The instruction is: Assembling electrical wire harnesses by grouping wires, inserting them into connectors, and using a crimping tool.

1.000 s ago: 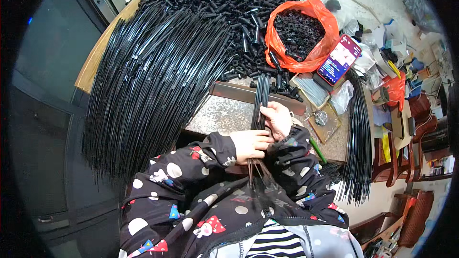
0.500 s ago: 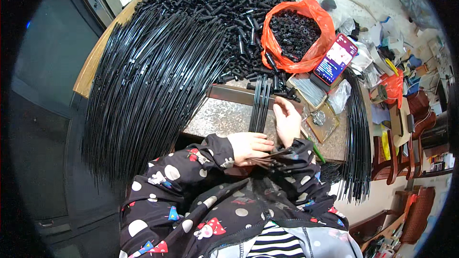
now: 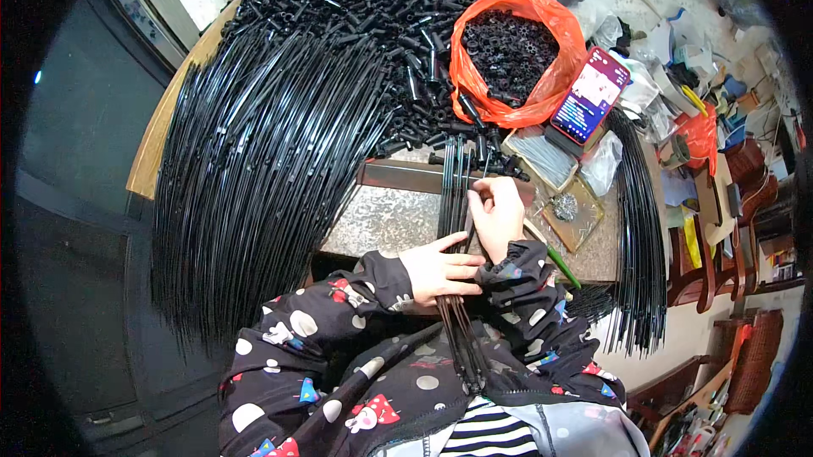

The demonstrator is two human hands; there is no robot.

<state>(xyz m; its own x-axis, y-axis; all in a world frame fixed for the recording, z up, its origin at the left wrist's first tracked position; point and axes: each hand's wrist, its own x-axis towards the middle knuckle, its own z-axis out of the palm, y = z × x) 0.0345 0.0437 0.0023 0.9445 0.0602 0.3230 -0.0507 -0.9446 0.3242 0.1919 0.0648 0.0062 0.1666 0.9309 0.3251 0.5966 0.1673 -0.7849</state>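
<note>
A small bunch of thin black rods (image 3: 453, 177) runs from a dark metal bar across the worktop toward my lap. My left hand (image 3: 442, 271) lies over the rods with its fingers stretched out and apart, touching them; its palm side is hidden. Just above it, my right hand (image 3: 500, 213) has thumb and forefinger closed in a pinch on one thin black rod at the right side of the bunch. The rods' near ends (image 3: 470, 372) rest against my jacket. The dark metal bar (image 3: 402, 176) lies crosswise beneath their far part.
A big sheaf of black rods (image 3: 262, 177) fills the left, with a heap of black tubes (image 3: 339, 8) behind. An orange bag (image 3: 572, 21) holds small black parts. A phone (image 3: 593, 93), a clear tray (image 3: 542, 158), a green tool (image 3: 563, 266) and more rods (image 3: 637, 245) stand right.
The rods' near ends have swung from beside my right sleeve to straight down over my jacket. My right hand has shifted slightly left and closed on a rod. My left hand's fingers have spread.
</note>
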